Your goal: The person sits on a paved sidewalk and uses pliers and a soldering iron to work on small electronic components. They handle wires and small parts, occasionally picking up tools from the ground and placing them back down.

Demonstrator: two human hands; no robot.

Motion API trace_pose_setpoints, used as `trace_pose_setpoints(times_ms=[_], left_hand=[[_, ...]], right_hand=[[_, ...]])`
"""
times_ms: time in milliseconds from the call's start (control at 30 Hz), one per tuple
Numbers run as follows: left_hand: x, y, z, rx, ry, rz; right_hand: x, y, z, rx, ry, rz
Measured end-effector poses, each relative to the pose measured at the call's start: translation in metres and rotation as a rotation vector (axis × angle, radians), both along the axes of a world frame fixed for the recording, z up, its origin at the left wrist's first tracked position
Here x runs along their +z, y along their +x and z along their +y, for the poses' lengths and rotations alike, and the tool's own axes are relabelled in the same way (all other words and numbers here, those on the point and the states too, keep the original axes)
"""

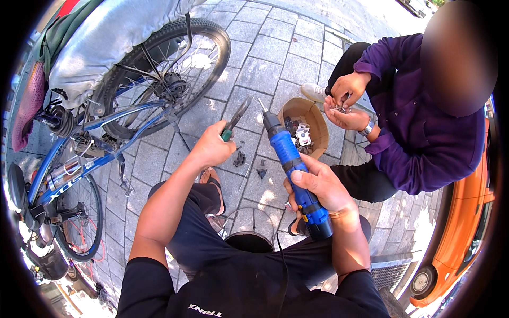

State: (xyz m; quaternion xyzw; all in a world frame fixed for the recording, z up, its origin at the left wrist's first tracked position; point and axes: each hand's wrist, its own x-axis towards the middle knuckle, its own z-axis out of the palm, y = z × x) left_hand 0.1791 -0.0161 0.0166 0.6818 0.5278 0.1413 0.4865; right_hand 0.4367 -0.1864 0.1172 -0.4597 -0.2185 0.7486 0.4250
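My left hand [212, 144] is closed around the green handle of a pair of pliers [237, 117], whose dark jaws point up and away from me. My right hand [326, 185] grips a blue and black cordless screwdriver [287, 149] by its straight body. A thin bit at its tip points toward the far side, close to the plier jaws but apart from them. Just beyond stands an open cardboard box [319, 121] with a jumble of small white and dark parts [303, 135] in it.
At the left stands a blue bicycle [108, 153]. A person in a purple shirt [408, 127] squats at the right, holding small metal pieces over the box. Dark scraps [239, 159] lie on the paving [260, 63]. A dark bucket [249, 241] sits between my legs. An orange car [458, 222] is at far right.
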Motion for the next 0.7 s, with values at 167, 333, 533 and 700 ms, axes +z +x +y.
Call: trace_pose_setpoints(times_ms=[167,333,533,700], left_hand=[[-0.002,-0.0041,0.0021,0.003,-0.067,-0.023],[-0.0026,-0.0028,0.0009,0.009,-0.081,-0.036],[-0.0012,-0.0052,-0.0001,-0.007,-0.05,0.001],[-0.0059,-0.005,0.0001,-0.016,-0.067,-0.024]], right_hand=[[0.0049,-0.0033,0.0024,0.038,-0.007,-0.027],[0.0038,-0.0029,0.0007,0.046,-0.003,-0.082],[-0.0033,-0.0034,0.0008,0.041,0.004,-0.048],[-0.0034,-0.0041,0.0013,0.053,0.008,-0.064]])
